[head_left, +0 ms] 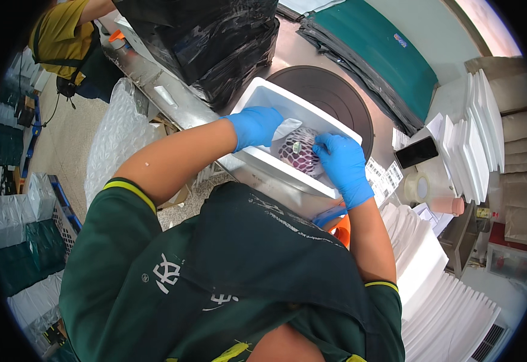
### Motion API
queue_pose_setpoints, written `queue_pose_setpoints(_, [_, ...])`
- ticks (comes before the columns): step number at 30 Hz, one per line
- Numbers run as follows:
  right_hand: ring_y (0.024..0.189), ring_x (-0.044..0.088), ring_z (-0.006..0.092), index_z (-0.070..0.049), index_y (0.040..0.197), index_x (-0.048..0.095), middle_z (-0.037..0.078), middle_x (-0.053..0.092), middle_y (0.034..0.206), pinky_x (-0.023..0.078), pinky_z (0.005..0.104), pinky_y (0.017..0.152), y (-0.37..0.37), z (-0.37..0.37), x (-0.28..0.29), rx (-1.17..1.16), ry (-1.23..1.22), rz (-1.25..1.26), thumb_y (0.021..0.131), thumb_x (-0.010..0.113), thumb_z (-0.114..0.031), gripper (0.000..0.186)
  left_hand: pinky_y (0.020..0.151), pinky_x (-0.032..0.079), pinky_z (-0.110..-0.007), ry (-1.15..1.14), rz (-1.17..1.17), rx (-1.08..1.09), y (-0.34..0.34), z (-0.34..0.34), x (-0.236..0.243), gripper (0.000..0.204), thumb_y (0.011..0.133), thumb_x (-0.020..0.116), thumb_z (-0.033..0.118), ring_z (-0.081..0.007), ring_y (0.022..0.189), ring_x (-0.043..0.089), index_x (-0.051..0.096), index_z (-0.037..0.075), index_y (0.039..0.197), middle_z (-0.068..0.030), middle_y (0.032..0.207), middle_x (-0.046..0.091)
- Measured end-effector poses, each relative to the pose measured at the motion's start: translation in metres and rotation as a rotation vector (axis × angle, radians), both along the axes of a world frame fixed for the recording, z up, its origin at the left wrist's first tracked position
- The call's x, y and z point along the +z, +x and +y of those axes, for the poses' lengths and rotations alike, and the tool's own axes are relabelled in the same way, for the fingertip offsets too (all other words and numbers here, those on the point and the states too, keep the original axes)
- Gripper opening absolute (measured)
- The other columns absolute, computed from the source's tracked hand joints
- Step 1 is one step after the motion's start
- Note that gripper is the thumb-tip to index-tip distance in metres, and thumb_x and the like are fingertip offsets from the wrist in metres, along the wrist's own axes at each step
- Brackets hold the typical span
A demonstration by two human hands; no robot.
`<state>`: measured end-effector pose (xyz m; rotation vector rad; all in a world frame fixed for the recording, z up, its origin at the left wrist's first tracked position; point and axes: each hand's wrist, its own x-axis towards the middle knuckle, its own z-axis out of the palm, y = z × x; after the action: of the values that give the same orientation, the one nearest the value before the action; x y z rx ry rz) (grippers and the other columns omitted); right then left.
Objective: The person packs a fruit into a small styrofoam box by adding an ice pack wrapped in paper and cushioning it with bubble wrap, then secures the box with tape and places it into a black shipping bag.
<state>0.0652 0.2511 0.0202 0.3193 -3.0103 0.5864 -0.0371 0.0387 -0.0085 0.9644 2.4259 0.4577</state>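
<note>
left hand (256,125): fingers closed on white wrapping sheet (287,128) | right hand (343,164): fingers pressing net-sleeved purple fruit (299,154) | fruit already seated in white foam box (262,101) on steel counter (173,96) | judged left: wrap unfinished, box lidless

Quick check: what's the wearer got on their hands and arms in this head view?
Both the left hand and the right hand wear bright blue disposable gloves that end at the wrist. The forearms are bare. The dark green short sleeves end above the elbow, each with a yellow-and-black band at the cuff. No watch, strap or cable shows on either arm.
</note>
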Motion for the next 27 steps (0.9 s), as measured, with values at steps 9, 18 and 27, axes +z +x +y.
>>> queue_pose_setpoints(9, [0.08, 0.064, 0.0254, -0.004, 0.097, 0.067, 0.013, 0.066, 0.089, 0.05, 0.0328, 0.074, 0.011, 0.009, 0.0, -0.086, -0.278, 0.047, 0.085, 0.062, -0.017, 0.018, 0.076, 0.048, -0.039, 0.706, 0.417, 0.345, 0.058, -0.051, 0.075, 0.023, 0.083, 0.066, 0.021, -0.0282, 0.085, 0.06, 0.063, 0.006, 0.1, -0.0121, 0.094, 0.06])
queue_pose_setpoints(18, [0.082, 0.063, 0.0193, -0.003, 0.1, 0.067, 0.012, 0.067, 0.091, 0.049, 0.0298, 0.076, 0.013, 0.017, -0.001, -0.102, -0.377, -0.017, 0.087, 0.062, -0.013, 0.017, 0.08, 0.049, -0.041, 0.074, 0.489, 0.826, 0.089, -0.256, 0.038, 0.016, 0.083, 0.062, 0.019, -0.0337, 0.087, 0.061, 0.067, 0.01, 0.095, -0.0144, 0.095, 0.065])
queue_pose_setpoints(27, [0.082, 0.057, 0.0099, 0.0, 0.098, 0.066, 0.005, 0.065, 0.091, 0.045, 0.0235, 0.076, 0.001, 0.028, -0.01, -0.081, -0.435, -0.09, 0.089, 0.061, -0.011, 0.015, 0.109, 0.025, -0.05, -0.612, 0.625, 0.124, 0.017, -0.28, -0.004, 0.028, 0.08, 0.056, 0.011, -0.0288, 0.127, 0.042, 0.068, 0.014, 0.105, -0.0081, 0.118, 0.061])
